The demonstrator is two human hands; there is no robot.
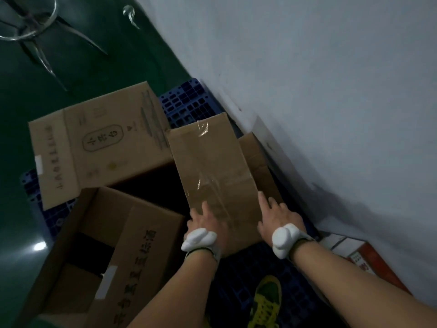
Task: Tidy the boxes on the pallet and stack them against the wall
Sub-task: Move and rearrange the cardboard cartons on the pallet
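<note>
A blue pallet [186, 102] lay beside the pale wall [319, 79]. Both grips, left hand [208, 223] and right hand [279, 218], clasped the taped box's [210, 166] near end, above the pallet.

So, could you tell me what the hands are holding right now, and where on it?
Both hands grip the taped cardboard box at its near end: the left hand on the near left corner, the right hand on the near right corner.
</note>
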